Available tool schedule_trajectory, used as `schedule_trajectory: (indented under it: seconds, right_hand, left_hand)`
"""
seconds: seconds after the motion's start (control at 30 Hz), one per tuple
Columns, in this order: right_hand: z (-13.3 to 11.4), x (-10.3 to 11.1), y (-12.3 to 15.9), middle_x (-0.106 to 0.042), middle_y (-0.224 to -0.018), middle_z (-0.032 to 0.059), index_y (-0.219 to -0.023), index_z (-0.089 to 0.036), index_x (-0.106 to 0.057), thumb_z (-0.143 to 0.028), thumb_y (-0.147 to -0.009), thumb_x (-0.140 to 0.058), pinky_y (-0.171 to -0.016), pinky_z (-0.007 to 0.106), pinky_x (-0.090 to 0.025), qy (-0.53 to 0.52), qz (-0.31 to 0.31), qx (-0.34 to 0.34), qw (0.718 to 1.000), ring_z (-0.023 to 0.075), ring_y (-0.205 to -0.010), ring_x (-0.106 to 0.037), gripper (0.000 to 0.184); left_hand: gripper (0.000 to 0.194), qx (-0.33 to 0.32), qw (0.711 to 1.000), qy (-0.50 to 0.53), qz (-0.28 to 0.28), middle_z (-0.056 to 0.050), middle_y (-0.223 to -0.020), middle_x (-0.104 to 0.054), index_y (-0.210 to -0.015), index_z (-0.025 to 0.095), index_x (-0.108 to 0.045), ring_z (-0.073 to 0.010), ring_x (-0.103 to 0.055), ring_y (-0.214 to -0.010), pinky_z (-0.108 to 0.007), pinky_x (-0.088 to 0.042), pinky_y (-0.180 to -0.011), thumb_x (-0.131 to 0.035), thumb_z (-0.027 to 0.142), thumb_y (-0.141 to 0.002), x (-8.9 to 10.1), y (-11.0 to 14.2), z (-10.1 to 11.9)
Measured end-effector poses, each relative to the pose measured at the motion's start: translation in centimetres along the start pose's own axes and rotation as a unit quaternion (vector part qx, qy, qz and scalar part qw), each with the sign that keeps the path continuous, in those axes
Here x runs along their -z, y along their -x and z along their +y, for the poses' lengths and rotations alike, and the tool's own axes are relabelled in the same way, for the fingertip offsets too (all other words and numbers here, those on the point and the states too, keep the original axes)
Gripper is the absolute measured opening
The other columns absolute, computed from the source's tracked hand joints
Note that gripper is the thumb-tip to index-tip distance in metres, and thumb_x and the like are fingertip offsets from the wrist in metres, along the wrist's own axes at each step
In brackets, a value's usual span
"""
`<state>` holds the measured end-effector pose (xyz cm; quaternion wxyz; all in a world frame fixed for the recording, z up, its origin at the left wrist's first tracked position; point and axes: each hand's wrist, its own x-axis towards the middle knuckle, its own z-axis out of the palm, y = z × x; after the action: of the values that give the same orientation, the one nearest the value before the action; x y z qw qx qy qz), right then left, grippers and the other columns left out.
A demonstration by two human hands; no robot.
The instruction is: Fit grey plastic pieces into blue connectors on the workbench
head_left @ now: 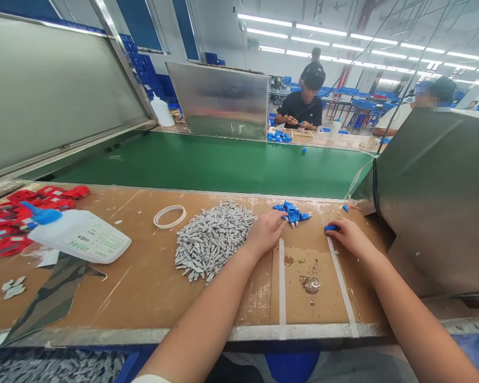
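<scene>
My left hand is at the near left edge of a small cluster of blue plastic parts, its fingertips closed against one of them. Some parts in that cluster have light grey ends. Between the thumb and fingers of my right hand is a single blue plastic part, just above the tabletop. A large heap of small grey plastic pieces lies left of my left hand. In front of me, between two white tape strips, a cardboard patch carries a clear glue-like blob.
A green conveyor belt runs behind the worktable. To the left are a tape roll, a white bottle with blue cap and red parts. A metal panel stands close at right. A co-worker sits across the belt.
</scene>
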<state>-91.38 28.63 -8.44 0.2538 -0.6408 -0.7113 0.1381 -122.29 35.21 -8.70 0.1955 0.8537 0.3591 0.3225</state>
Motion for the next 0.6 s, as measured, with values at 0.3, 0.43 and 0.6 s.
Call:
schedule_trajectory:
  seconds: [0.3, 0.43, 0.6]
  right_hand:
    - [-11.8, -4.3, -5.9, -0.076, -0.090, 0.0057, -0.104, -0.017, -0.078, -0.054, -0.095, -0.062, -0.069, 0.030, -0.054, -0.323, -0.149, 0.053, 0.933, 0.0188, -0.075, -0.067, 0.041]
    - [-12.9, -6.2, -9.0, -0.075, -0.095, 0.0069, -0.109, -0.018, -0.076, -0.036, -0.098, -0.062, -0.067, 0.028, -0.053, -0.238, -0.101, 0.056, 0.964, 0.0182, -0.078, -0.067, 0.026]
    - [-13.5, -9.7, -11.1, -0.070, -0.109, 0.0087, -0.107, -0.019, -0.075, -0.008, -0.086, -0.072, -0.087, 0.034, -0.052, -0.016, -0.133, 0.232, 0.964, 0.0224, -0.095, -0.066, 0.024]
  left_hand:
    - [0.038, -0.020, 0.991, -0.132, -0.027, -0.012, -0.133, -0.066, -0.141, 0.021, -0.050, -0.0251, -0.067, -0.117, -0.034, -0.054, -0.091, -0.048, 0.034, -0.105, 2.4, 0.4, 0.5]
    - [0.036, 0.121, 0.969, -0.174, 0.123, -0.011, -0.117, -0.072, -0.131, 0.021, -0.055, -0.0270, -0.070, -0.101, -0.033, -0.049, -0.078, -0.041, 0.045, -0.107, 5.3, 0.5, 0.2]
    - [0.040, 0.204, 0.946, -0.161, 0.193, -0.009, -0.092, -0.073, -0.123, 0.021, -0.055, -0.0288, -0.071, -0.084, -0.032, -0.041, -0.067, -0.035, 0.052, -0.107, 6.4, 0.7, 0.3]
